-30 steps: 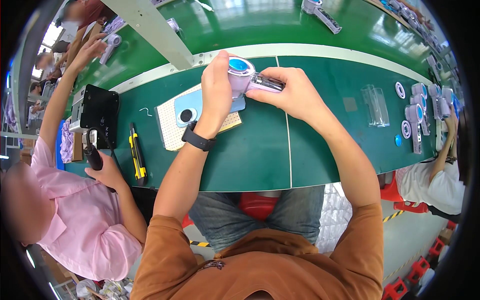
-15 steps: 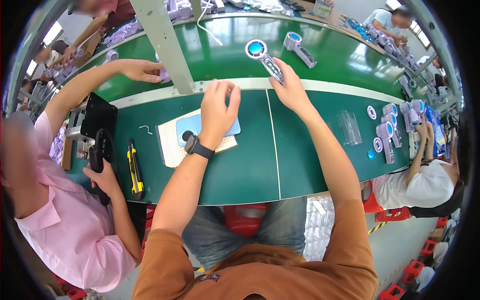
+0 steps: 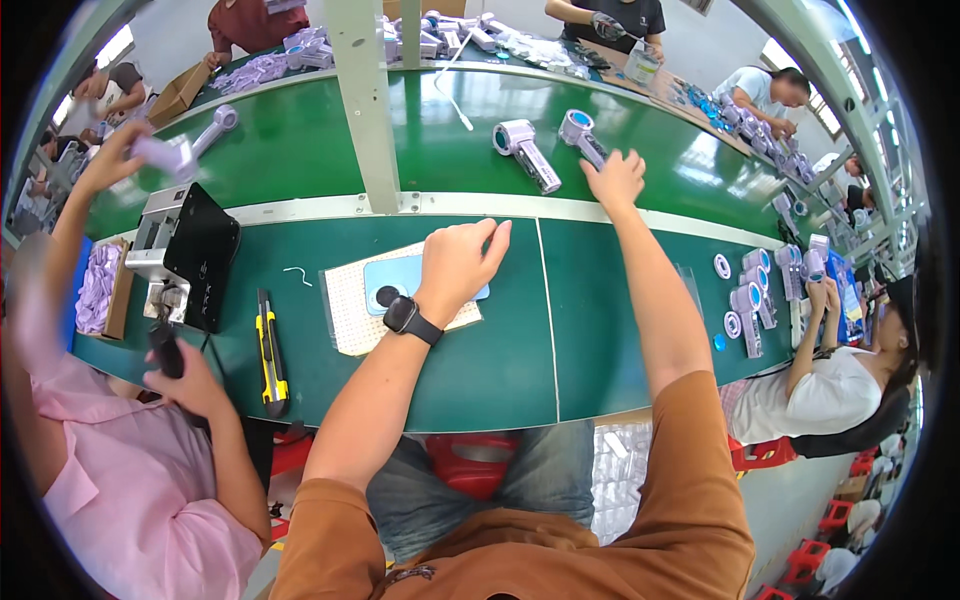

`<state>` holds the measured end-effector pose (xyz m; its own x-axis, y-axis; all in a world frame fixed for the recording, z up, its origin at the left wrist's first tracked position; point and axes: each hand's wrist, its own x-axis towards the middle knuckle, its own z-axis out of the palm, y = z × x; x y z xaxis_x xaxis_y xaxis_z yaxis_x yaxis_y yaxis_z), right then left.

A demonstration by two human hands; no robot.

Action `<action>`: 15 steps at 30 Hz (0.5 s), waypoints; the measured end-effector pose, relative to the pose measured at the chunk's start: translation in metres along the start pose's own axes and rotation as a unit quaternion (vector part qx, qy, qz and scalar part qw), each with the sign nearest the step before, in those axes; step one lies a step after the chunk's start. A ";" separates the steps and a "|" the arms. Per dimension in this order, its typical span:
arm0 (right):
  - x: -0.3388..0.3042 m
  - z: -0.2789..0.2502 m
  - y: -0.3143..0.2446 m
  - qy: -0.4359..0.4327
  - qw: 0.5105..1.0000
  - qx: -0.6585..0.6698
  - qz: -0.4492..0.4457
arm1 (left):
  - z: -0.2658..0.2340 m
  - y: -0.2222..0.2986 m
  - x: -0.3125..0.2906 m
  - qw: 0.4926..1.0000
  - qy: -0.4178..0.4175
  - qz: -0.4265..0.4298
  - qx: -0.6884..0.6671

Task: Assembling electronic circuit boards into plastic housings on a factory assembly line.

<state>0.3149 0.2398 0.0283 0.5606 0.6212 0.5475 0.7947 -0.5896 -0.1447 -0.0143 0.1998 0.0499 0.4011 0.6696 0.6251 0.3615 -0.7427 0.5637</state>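
Note:
Two lilac handheld fans lie on the green belt across from me: a left fan (image 3: 530, 158) and a right fan (image 3: 583, 136) with a blue centre. My right hand (image 3: 615, 182) reaches over the belt's edge, its fingers overlapping the handle end of the right fan. No grip on that fan is visible. My left hand (image 3: 462, 262), with a black watch on the wrist, rests over a light blue phone (image 3: 400, 272). Its fingers are loosely bent, the thumb apart, and nothing shows in them. Under the phone lies a cream dotted pad (image 3: 350, 325).
A yellow and black utility knife (image 3: 269, 355) lies left, near a black machine (image 3: 195, 255). A co-worker in pink holds a black tool (image 3: 168, 350). A metal post (image 3: 365, 110) rises behind the table. Several fans (image 3: 752, 310) stand at right beside another worker.
The fan my right hand was holding is now down on the belt; the hand has moved right. My left hand stays over the phone. The pink-sleeved co-worker's far arm has lifted a lilac part.

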 end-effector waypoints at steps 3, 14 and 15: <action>0.000 -0.025 0.027 -0.098 0.993 0.068 0.002 | -0.007 0.008 0.000 0.994 0.004 -0.064 -0.090; -0.105 -0.214 0.004 -0.133 0.825 0.361 -0.414 | -0.011 0.004 0.005 0.664 -0.191 -0.266 -0.672; -0.100 -0.220 0.010 -0.136 0.841 0.401 -0.337 | -0.010 0.002 0.005 0.654 -0.166 -0.256 -0.692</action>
<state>0.2155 0.0579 0.1538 -0.1346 0.8344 0.5345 0.7940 0.4136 -0.4456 -0.0203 0.2018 0.0598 0.7693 0.6230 0.1414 -0.4963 0.4435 0.7463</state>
